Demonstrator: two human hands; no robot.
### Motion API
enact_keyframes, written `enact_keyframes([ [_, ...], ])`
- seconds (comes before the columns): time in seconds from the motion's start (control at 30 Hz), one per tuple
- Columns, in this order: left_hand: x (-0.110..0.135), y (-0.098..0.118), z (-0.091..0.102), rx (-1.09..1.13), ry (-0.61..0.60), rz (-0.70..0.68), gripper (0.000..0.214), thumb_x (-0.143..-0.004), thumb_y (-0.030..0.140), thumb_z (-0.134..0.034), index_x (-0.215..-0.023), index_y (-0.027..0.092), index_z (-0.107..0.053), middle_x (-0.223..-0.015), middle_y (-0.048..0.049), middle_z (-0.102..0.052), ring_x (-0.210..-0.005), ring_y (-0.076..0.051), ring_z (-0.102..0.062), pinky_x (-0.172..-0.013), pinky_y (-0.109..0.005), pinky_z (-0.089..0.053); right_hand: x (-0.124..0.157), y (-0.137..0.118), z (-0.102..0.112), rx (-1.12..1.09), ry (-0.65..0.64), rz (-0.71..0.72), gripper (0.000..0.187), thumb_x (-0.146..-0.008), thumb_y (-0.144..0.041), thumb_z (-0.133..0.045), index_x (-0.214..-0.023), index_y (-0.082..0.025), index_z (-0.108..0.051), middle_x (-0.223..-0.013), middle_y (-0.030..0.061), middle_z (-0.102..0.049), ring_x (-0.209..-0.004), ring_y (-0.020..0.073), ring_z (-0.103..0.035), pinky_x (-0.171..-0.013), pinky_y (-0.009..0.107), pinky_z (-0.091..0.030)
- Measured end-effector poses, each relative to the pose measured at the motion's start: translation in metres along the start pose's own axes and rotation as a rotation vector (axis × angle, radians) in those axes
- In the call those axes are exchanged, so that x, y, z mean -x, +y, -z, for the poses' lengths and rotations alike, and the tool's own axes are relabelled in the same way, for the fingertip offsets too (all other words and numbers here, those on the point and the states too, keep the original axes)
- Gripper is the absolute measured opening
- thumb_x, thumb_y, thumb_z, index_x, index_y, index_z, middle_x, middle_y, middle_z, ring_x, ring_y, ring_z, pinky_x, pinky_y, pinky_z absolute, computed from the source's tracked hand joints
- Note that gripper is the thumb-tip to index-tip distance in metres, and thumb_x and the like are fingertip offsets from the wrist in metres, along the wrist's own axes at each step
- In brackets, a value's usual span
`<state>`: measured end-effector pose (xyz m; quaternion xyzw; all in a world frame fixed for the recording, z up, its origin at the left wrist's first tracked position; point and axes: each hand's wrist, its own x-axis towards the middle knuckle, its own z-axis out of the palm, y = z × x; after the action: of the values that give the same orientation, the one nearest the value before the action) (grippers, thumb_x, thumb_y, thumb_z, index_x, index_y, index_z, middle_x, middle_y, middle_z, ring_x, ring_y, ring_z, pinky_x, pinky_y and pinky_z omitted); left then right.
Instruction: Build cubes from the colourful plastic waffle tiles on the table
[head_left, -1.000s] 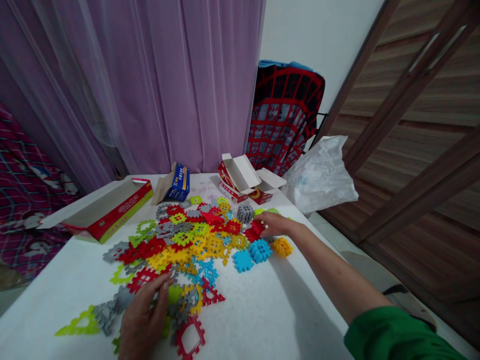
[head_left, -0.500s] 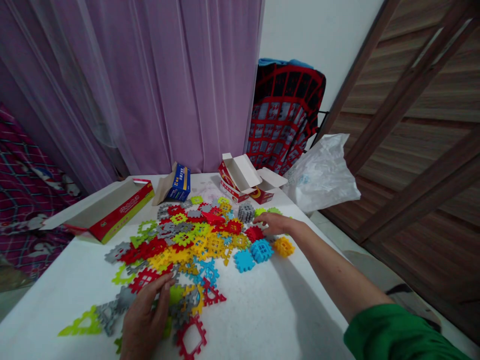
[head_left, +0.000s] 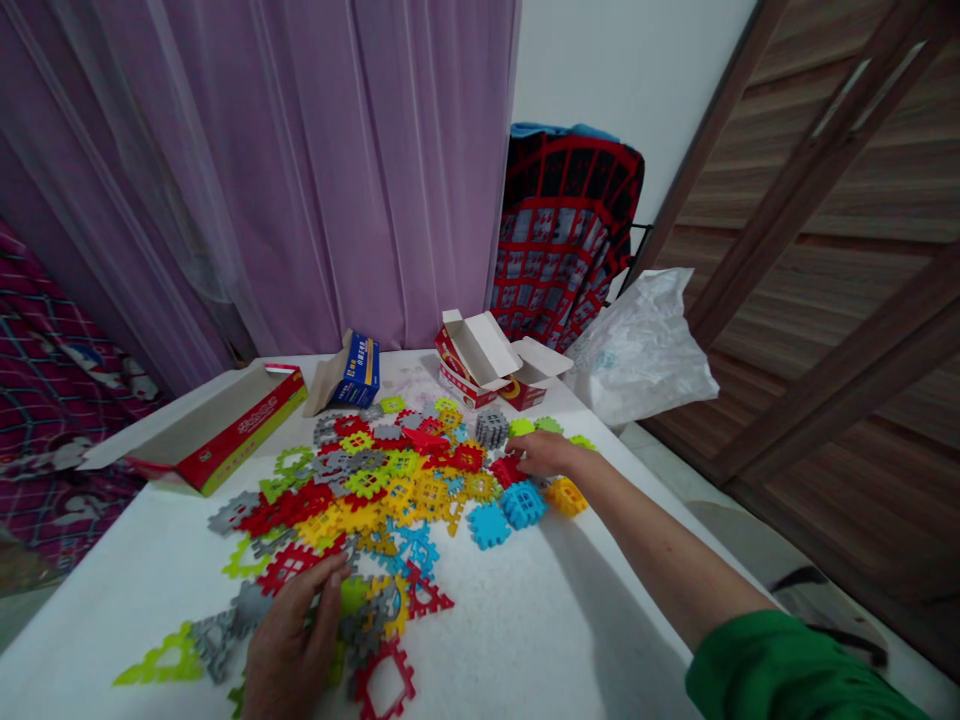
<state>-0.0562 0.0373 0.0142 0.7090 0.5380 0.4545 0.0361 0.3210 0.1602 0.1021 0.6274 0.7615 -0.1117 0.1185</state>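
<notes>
head-worn view, above near side of white table (head_left: pixel 517 640); looks forward, down; purple curtain (head_left: pixel 337 190) beyond.

Free room on near-right table (head_left: pixel 517 640); plastic pieces (head_left: pixel 360 514) leftward; boxes (head_left: pixel 363 370) beyond

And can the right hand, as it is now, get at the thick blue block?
Probably yes: the thick blue block lies close to the right hand, just below it in view, and nothing seems to cover the block. The hand is at a red piece, though.
</notes>
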Motion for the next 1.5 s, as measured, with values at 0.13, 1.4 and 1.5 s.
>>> enact_keyframes([
  [0.13,0.0,0.001,0.001,0.009,-0.009,0.005,0.026,-0.088,0.041,-0.052,-0.099,0.024,-0.068,-0.089,-0.003,-0.077,-0.077,-0.019,-0.074,-0.069,-0.029,-0.06,0.001,-0.003,-0.001,0.024,0.017,0.027,0.04,-0.075,-0.022,-0.058,-0.113,-0.03,-0.067,-0.107,0.0049,-0.071,-0.096,0.0248,-0.066,-0.072,0.029,-0.047],
  [1.4,-0.004,0.005,0.001,-0.014,-0.023,0.009,0.029,-0.088,0.041,-0.048,-0.095,0.023,-0.07,-0.085,-0.0021,-0.078,-0.077,-0.018,-0.074,-0.068,-0.027,-0.059,0.077,0.005,-0.015,-0.238,0.259,0.178,0.046,-0.076,-0.028,-0.061,-0.122,-0.022,-0.062,-0.126,0.009,-0.063,-0.113,0.0259,-0.059,-0.097,0.037,-0.045],
  [1.5,-0.004,0.004,0.0,-0.019,-0.03,-0.003,0.028,-0.088,0.04,-0.048,-0.096,0.023,-0.069,-0.085,-0.0013,-0.078,-0.076,-0.017,-0.073,-0.068,-0.026,-0.058,0.091,0.001,-0.037,-0.372,0.444,0.059,0.044,-0.082,-0.031,-0.055,-0.124,-0.021,-0.059,-0.122,0.0095,-0.064,-0.098,0.0221,-0.065,-0.088,0.036,-0.049],
])
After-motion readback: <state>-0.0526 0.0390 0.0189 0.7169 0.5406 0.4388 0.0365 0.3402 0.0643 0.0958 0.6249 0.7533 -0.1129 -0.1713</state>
